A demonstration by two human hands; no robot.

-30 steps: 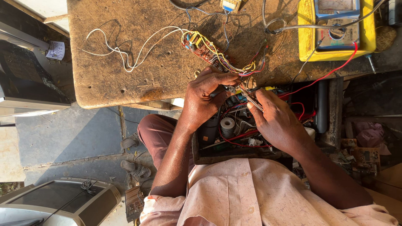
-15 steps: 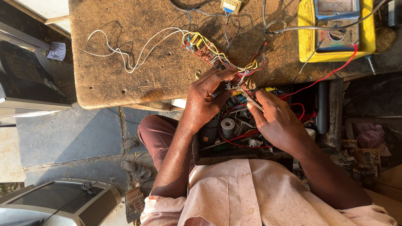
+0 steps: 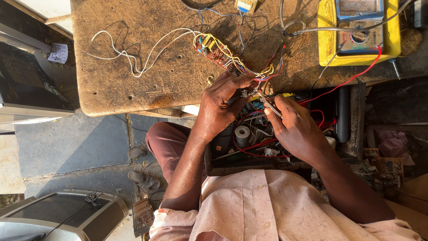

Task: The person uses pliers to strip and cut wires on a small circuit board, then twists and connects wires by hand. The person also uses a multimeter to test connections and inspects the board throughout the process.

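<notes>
My left hand [image 3: 220, 107] pinches a small component with a bundle of coloured wires [image 3: 263, 73] at the bench's front edge. My right hand [image 3: 296, 129] grips thin metal tweezers [image 3: 267, 102], their tip at the same wires beside my left fingers. The wires run up to a small reddish circuit board [image 3: 218, 53] lying on the worn wooden bench [image 3: 147, 76]. Below both hands, on my lap, sits an open black electronic chassis [image 3: 249, 147] with red wires and a grey tape roll [image 3: 243, 133] inside.
A yellow analogue multimeter [image 3: 356, 31] with red and black leads lies at the bench's right. White wires [image 3: 129, 53] loop across the bench's left. A grey appliance [image 3: 58, 214] stands on the floor at the lower left, sandals [image 3: 142, 180] near it. Clutter fills the right side.
Both hands have shifted slightly up toward the wire bundle, with the fingers closing tighter around it. Little else has moved.
</notes>
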